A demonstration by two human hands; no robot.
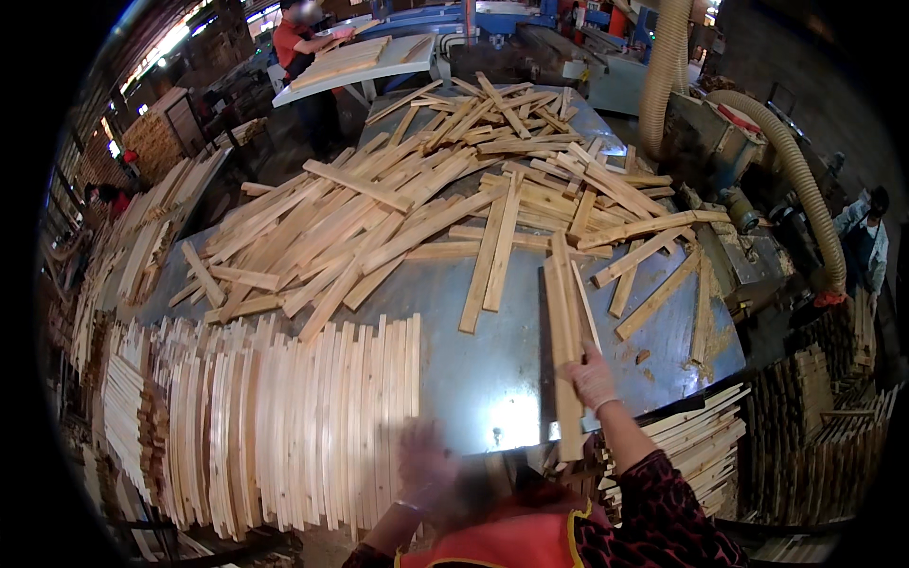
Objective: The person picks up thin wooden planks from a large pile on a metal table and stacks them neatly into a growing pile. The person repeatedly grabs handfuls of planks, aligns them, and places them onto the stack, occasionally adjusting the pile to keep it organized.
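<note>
My right hand (pixel 593 381), in a pale see-through glove, is closed around long wooden slats (pixel 562 331) that lie over the right part of the metal table, their near ends jutting past its front edge. A thinner strip lies against their right side. Smeared by motion, my left hand (pixel 426 466) is by the right end of a row of upright-looking slats (pixel 327 417) packed side by side. Whether its fingers hold anything is hidden by the blur.
A big loose heap of slats (pixel 379 204) covers the far part of the metal table (pixel 469 388). More slats are stacked below its right edge (pixel 705 445). A ribbed hose (pixel 805 180) and machinery stand at right. Co-workers (pixel 295 43) (pixel 864 232) are in the background.
</note>
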